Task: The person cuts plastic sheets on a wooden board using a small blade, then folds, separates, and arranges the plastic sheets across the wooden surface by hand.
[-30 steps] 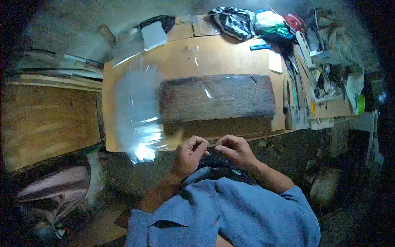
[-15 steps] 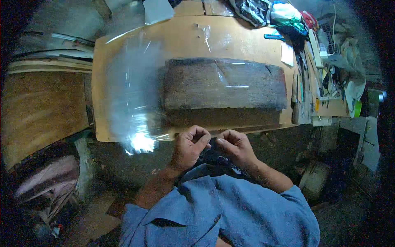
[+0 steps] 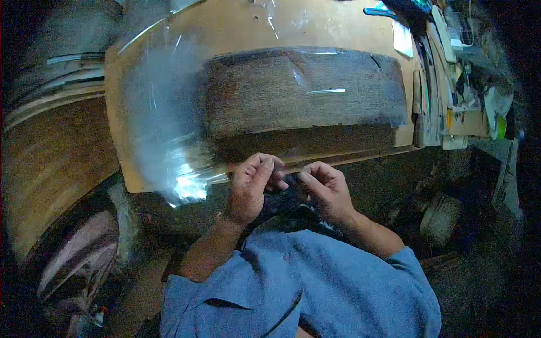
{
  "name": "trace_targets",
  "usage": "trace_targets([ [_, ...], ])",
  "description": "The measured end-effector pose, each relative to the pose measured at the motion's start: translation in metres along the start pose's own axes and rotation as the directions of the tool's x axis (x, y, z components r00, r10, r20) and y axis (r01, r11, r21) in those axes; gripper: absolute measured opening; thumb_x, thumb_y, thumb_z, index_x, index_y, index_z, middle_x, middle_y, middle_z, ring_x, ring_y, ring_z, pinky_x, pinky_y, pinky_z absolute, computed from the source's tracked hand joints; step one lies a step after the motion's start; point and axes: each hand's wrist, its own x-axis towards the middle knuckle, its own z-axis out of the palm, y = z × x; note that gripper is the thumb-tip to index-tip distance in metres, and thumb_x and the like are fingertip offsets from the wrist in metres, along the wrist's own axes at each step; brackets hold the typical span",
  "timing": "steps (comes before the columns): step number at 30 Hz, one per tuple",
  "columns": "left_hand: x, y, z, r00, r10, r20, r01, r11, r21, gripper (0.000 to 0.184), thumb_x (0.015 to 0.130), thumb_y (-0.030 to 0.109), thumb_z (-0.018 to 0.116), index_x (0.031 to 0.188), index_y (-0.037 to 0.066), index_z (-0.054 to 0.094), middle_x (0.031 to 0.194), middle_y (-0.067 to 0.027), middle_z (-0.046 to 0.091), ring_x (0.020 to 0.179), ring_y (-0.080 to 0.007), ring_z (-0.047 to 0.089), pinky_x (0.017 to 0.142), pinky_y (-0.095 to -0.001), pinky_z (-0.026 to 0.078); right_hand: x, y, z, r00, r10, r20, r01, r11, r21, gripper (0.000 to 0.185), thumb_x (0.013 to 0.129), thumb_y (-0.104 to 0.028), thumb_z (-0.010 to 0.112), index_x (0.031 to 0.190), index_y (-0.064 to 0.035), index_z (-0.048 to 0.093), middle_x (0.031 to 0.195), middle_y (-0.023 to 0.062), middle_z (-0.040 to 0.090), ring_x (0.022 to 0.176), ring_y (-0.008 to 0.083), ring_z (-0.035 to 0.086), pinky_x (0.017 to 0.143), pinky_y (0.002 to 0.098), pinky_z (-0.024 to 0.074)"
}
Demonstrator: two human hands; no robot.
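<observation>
My left hand is in front of my chest, near the table's front edge, its thumb and forefinger pinched together. Level with it, my right hand also makes a pinch, a short gap away. Whatever the fingertips hold, if anything, is too small or thin to make out. Just beyond both hands lies a dark, worn rectangular board on the tan tabletop. A shiny strip rests on the board. Clear plastic sheeting covers the left part of the table and hangs over its front edge.
A blue-handled tool and a white card lie at the back right. Long strips of wood and clutter line the right edge. At left stands a brown panel, with crumpled pinkish cloth or sheeting below it.
My hands have moved slightly apart, both still pinched. The view has tilted, so the table and board appear higher up in it.
</observation>
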Motion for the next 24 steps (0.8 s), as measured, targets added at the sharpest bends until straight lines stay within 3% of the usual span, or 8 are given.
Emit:
trace_targets([
  [4,0.002,-0.005,0.003,0.999,-0.049,-0.008,0.049,0.999,0.013,0.022,0.093,0.023,0.054,0.095,0.002,0.059,0.077,-0.0046,0.062,0.063,-0.0123,0.060,0.061,-0.0233,0.049,0.004,0.003,-0.005,1.000,0.009,-0.023,-0.008,1.000,0.006,0.016,0.090,-0.018,0.059,0.092,-0.0022,0.056,0.071,0.0015,0.058,0.062,0.0077,0.053,0.057,0.0221,0.0433],
  [6,0.006,-0.009,0.008,1.000,-0.001,0.000,0.001,0.997,0.083,0.016,0.090,0.018,0.059,0.094,0.002,0.060,0.077,-0.0034,0.062,0.063,-0.0113,0.060,0.060,-0.0226,0.049,0.006,0.004,-0.008,1.000,0.004,-0.023,-0.004,1.000,0.000,0.016,0.091,-0.018,0.059,0.092,-0.0021,0.056,0.071,0.0014,0.058,0.062,0.0078,0.053,0.057,0.0223,0.0433],
  [9,0.014,-0.016,0.010,0.999,-0.045,-0.012,0.046,0.994,0.098,0.011,0.089,0.011,0.061,0.091,0.000,0.059,0.079,-0.0029,0.061,0.067,-0.0089,0.059,0.061,-0.0231,0.052,0.009,0.006,-0.013,0.999,0.027,-0.022,-0.026,0.999,0.046,0.016,0.089,-0.019,0.062,0.092,-0.0033,0.059,0.075,-0.0015,0.058,0.065,0.0044,0.050,0.056,0.0206,0.0411],
  [15,0.027,-0.009,0.017,0.998,-0.021,-0.057,0.032,0.980,0.197,0.014,0.089,0.011,0.061,0.097,-0.001,0.060,0.080,-0.0029,0.061,0.070,-0.0082,0.058,0.062,-0.0228,0.051,0.013,0.004,-0.022,0.999,0.016,-0.033,-0.014,0.999,0.042,0.014,0.088,-0.016,0.062,0.092,-0.0027,0.059,0.076,-0.0006,0.059,0.067,0.0055,0.052,0.058,0.0217,0.0428],
  [18,0.032,-0.014,0.020,0.992,0.106,-0.075,-0.093,0.983,0.157,0.019,0.089,0.011,0.061,0.103,-0.001,0.058,0.084,-0.0030,0.061,0.071,-0.0079,0.058,0.065,-0.0216,0.049,0.014,0.003,-0.020,0.988,-0.098,-0.117,0.093,0.994,-0.050,0.012,0.088,-0.012,0.062,0.092,-0.0016,0.058,0.076,0.0002,0.059,0.068,0.0058,0.053,0.060,0.0225,0.0440],
  [21,0.033,-0.015,0.021,0.989,0.119,-0.090,-0.099,0.975,0.201,0.023,0.089,0.011,0.061,0.107,-0.002,0.056,0.088,-0.0031,0.061,0.073,-0.0075,0.058,0.068,-0.0209,0.048,0.015,-0.003,-0.020,0.969,-0.176,-0.171,0.162,0.983,-0.091,0.011,0.087,-0.010,0.062,0.092,-0.0006,0.058,0.077,0.0006,0.060,0.071,0.0058,0.053,0.063,0.0227,0.0447],
  [24,0.032,-0.012,0.022,0.999,0.004,-0.044,0.001,0.992,0.129,0.022,0.088,0.011,0.061,0.107,-0.001,0.057,0.088,-0.0032,0.061,0.073,-0.0069,0.057,0.067,-0.0210,0.048,0.019,-0.002,-0.028,0.983,-0.128,-0.134,0.105,0.980,-0.168,0.011,0.087,-0.010,0.062,0.093,-0.0006,0.058,0.078,0.0006,0.060,0.072,0.0054,0.054,0.063,0.0220,0.0445],
])
